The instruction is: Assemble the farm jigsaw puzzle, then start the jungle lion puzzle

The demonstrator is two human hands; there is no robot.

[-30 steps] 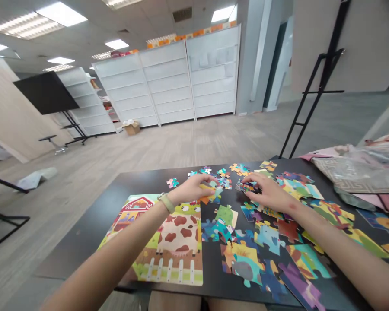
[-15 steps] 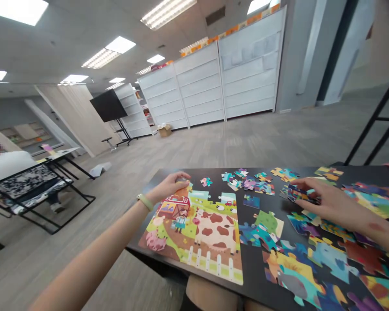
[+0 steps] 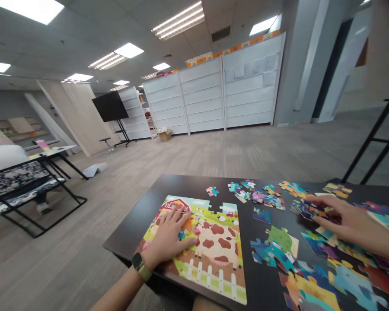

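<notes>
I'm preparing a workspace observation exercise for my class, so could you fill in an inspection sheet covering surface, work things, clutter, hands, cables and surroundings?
Surface: dark table, bare stretch at its left.
Work things: farm puzzle with cow and barn, lying flat, a notch in its top edge.
Clutter: loose puzzle pieces spread right of the farm puzzle and beyond its top edge, some overlapping.
Hands: left hand spread over the farm puzzle's left part; right hand curved over loose pieces, grip unclear.
Cables: nothing seen.
Surroundings: white shelving, screen on a stand, cardboard box on the floor, seated person at far left.
</notes>
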